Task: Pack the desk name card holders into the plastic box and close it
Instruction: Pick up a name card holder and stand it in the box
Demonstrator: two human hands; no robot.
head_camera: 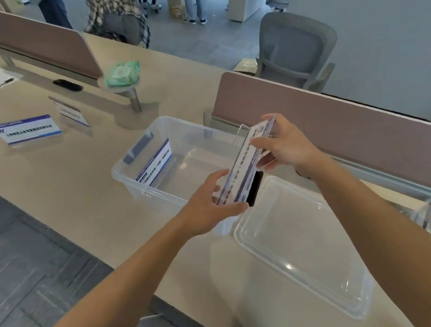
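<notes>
Lid [303,247] lies beside the clear box [130,177]; two holders [26,129] wait on the desk [79,193]; one card holder [153,162] leans inside; left hand [208,209] and right hand [284,145] clamp another holder [246,162] above the box.

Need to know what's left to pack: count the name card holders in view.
4: one held in both hands over the plastic box, one inside it, two on the desk at left. Others may be hidden.
</notes>
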